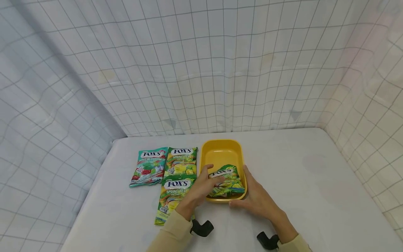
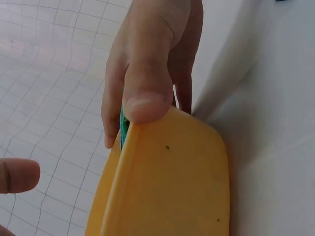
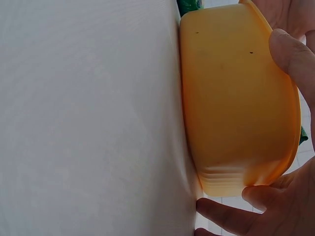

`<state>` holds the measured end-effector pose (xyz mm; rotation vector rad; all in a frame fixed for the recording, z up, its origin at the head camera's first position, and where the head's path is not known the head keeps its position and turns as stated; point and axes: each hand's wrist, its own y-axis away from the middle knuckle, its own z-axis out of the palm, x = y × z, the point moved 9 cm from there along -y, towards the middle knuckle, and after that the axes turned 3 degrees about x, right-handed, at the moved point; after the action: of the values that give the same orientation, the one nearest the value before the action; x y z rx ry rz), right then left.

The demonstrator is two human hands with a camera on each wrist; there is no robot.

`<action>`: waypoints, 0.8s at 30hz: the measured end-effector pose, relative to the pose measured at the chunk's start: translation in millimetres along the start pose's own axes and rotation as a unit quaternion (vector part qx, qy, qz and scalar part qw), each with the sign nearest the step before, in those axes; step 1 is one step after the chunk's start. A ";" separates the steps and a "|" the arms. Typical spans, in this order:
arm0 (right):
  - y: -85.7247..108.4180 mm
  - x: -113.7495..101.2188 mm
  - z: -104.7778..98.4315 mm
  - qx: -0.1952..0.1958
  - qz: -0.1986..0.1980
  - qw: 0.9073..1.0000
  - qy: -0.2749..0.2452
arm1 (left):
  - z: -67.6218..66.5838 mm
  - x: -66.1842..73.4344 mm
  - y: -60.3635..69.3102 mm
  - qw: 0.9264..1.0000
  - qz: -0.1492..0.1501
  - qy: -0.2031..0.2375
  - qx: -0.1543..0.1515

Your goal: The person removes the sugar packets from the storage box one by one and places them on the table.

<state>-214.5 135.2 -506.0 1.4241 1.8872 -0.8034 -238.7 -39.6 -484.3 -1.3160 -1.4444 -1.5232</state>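
A yellow plastic tub (image 1: 221, 145) stands on the table, with a green Fox's Spring Tea candy bag (image 1: 228, 182) lying in its near part. My right hand (image 1: 259, 201) holds the tub's near right corner. Its thumb (image 2: 147, 101) presses the front wall at the rim, while the fingers (image 3: 266, 196) lie along the right side. My left hand (image 1: 203, 183) is over the tub's left rim, fingers spread and thumb above the bag. In the left wrist view the left thumb (image 2: 19, 175) is apart from the tub. Some left fingertips are hidden.
Left of the tub lie a teal Fox's Mint Blossom bag (image 1: 149, 166) and green Spring Tea bags, one farther back (image 1: 181, 161) and one nearer (image 1: 174, 196), partly under my left forearm. White cloth covers the table (image 1: 299, 168). Grid-patterned curtains (image 1: 220, 70) surround it.
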 end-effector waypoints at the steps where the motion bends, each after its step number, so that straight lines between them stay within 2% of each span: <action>1: -0.2 0.0 -0.4 0.001 0.000 1.000 0.001 | -0.7 -1.0 -0.9 1.000 -0.006 0.014 0.006; 7: -1.6 -0.6 -0.1 0.000 -0.003 1.000 0.001 | -2.5 -5.0 -4.3 0.995 -0.022 0.085 0.042; 10: -1.3 -1.0 0.0 0.000 -0.002 1.000 -0.001 | -2.0 -6.9 -5.4 0.991 -0.026 0.121 0.042; 15: -0.8 -1.9 -1.4 0.004 0.001 1.000 0.000 | -2.0 -7.9 -7.8 0.980 -0.033 0.194 0.035; 19: -0.5 -1.6 -0.2 0.003 0.002 1.000 -0.002 | -1.7 -10.2 -8.2 0.975 -0.044 0.213 0.035; 24: -0.1 -1.5 1.4 0.005 -0.003 1.000 -0.006 | 0.7 -11.3 -8.4 0.978 -0.047 0.202 0.023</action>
<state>-214.1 133.2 -505.7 1.4169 1.8807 -0.8226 -243.2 -39.4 -497.7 -0.8548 -1.2820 -1.6904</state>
